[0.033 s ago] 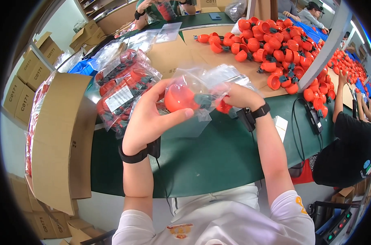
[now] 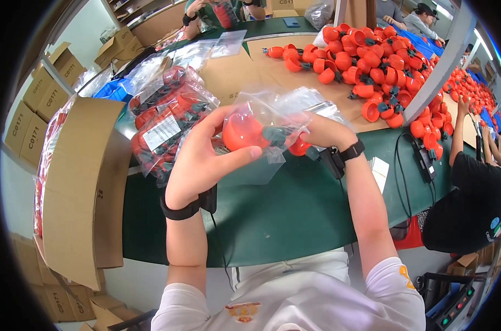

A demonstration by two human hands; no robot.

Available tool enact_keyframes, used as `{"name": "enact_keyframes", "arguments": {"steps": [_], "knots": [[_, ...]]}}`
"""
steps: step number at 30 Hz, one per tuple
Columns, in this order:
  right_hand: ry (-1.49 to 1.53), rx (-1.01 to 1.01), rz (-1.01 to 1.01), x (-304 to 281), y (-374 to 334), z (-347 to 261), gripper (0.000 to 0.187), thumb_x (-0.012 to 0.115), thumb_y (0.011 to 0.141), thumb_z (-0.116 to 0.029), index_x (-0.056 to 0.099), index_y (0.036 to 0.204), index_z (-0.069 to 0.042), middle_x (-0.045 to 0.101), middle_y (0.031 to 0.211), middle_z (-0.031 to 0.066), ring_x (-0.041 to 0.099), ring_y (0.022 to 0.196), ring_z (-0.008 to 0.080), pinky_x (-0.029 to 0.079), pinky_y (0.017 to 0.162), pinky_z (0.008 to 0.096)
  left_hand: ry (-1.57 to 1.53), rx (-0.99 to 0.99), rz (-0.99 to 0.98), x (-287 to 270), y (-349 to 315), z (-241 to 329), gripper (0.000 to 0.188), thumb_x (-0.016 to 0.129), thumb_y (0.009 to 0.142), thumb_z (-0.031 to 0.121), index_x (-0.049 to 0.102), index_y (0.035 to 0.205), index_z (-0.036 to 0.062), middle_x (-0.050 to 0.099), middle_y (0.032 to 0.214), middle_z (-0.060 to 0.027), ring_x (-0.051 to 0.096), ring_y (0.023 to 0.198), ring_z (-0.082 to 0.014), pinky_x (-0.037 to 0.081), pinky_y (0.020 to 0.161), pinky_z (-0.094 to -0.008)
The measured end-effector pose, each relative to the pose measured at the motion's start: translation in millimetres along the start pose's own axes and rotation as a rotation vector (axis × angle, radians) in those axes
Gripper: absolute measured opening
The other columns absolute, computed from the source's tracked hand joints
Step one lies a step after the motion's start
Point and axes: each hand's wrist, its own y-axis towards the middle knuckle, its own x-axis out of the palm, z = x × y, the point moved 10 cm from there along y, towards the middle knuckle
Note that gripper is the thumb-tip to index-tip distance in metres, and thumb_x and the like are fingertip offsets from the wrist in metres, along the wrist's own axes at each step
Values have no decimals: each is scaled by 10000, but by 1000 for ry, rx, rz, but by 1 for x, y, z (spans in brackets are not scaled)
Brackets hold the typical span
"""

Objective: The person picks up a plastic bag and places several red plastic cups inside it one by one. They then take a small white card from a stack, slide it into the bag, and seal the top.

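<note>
Clear plastic bag (image 2: 269,169) at mid-frame surrounds a red cup (image 2: 242,133), which the left hand (image 2: 198,157) clasps between thumb and fingers. The right hand (image 2: 328,131) curls at the bag's right end, above another red cup (image 2: 299,147); its exact grip is unclear.

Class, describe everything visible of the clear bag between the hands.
The bag looks like thin, glossy, see-through plastic, creased and bulging. A round red piece with a dark green part shows through it. It is held above the green table; the left hand clasps its left side, and the right hand meets its right, fingers mostly hidden.
</note>
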Motion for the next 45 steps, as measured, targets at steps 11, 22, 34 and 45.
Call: {"name": "enact_keyframes", "arguments": {"steps": [11,22,34,45], "knots": [[-451,484,-478,42,-26,-12,571,874,659,-388,680,1015,14,725,937,205,702,932,383,558,787,454,79,-63,44,-24,3,-7,694,853,800,135,522,1387,-30,650,1230,-90,635,1115,-160,507,979,-308],[-12,250,-142,-18,-22,-28,191,693,879,-93,581,1029,-54,703,788,107,685,661,195,511,616,340,109,-71,5,-20,3,-6,661,833,796,83,533,1378,-10,649,1219,-88,628,1093,-146,506,973,-302],[327,56,185,-109,-60,-111,137,601,837,17,621,968,-16,573,861,-39,459,705,28,372,610,198,340,26,-264,15,2,-7,713,856,738,110,552,1373,-1,660,1215,-98,626,1099,-197,474,1010,-325],[785,-11,-11,-77,-48,-111,71,596,994,-67,575,1056,-36,624,892,8,572,790,52,450,664,214,-8,2,-234,32,3,-7,701,869,793,185,532,1369,-29,668,1229,-136,650,1122,-195,502,1005,-345]]}}
